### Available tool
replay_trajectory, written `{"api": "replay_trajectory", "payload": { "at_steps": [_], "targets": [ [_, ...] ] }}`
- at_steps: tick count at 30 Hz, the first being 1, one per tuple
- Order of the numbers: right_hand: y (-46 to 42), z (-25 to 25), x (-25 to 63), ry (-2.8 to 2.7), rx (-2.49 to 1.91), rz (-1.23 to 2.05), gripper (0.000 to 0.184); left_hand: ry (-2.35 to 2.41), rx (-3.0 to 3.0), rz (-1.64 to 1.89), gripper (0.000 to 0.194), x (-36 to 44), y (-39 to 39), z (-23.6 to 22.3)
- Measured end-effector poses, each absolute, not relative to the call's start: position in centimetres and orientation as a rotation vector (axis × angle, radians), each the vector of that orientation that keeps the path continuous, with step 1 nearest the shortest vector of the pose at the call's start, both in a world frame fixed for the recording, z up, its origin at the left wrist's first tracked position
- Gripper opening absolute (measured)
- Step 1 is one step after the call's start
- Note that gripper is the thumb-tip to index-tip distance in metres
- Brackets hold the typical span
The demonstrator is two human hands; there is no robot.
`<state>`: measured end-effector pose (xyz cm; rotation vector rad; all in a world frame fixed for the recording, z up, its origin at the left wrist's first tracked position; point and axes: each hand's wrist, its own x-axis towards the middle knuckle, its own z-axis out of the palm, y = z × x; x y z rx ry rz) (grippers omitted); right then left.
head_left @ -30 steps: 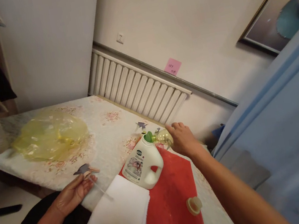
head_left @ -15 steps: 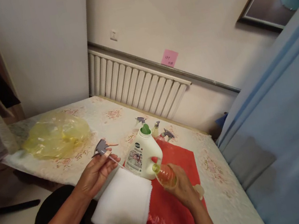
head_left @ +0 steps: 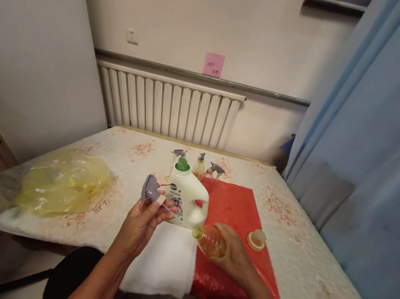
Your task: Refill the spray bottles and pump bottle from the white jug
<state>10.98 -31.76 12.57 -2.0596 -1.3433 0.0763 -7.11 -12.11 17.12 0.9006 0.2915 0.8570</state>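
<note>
My left hand (head_left: 146, 218) is closed on a grey trigger spray head (head_left: 150, 189), its thin tube pointing down to the right. In my right hand (head_left: 234, 254) is a clear, yellowish spray bottle (head_left: 211, 242) without a top, tilted with its open neck to the upper left. Just behind both hands stands a pale detergent jug (head_left: 192, 192) with a handle, its mouth uncapped and green inside. A folded white cloth (head_left: 158, 262) lies below my left hand, partly over a red plastic sheet (head_left: 239, 209). A cream cap (head_left: 257, 240) rests on the sheet right of the bottle.
Several spray bottles with grey heads, one a pinkish spray bottle (head_left: 214, 170), stand behind the jug. A crumpled yellow plastic bag (head_left: 62, 184) lies at the left on the flowered tablecloth (head_left: 118, 148). A radiator (head_left: 172, 103) runs along the wall; a blue curtain (head_left: 357, 142) hangs at right.
The spray head in my left hand has turned more upright and come closer to the jug. The bottle has shifted slightly left and down in view; the cream cap now shows fully.
</note>
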Motion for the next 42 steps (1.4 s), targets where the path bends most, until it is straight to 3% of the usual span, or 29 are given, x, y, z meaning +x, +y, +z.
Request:
{"api": "replay_trajectory", "payload": {
  "at_steps": [3,10,16,29,42],
  "targets": [
    [-31.6,12.8,10.5,-1.336,-2.002,0.09,0.047,0.303,1.037,0.817,0.036,-6.6,-13.4,17.1],
    [-30.8,12.2,9.6,-1.246,-1.861,0.16,0.066,0.371,1.373,0.703,0.039,-5.1,-16.1,16.3],
    [-30.6,12.8,9.0,-1.178,-1.807,0.282,0.068,0.32,1.474,0.568,0.044,-4.8,-16.9,15.3],
    [-30.7,12.3,8.3,-0.898,-1.427,0.846,0.078,0.214,1.651,0.431,0.037,-5.2,-15.9,16.0],
    [-31.2,12.3,8.1,-0.823,-1.442,0.832,0.078,0.233,1.508,0.492,0.048,-3.3,-16.5,15.0]
  ]
}}
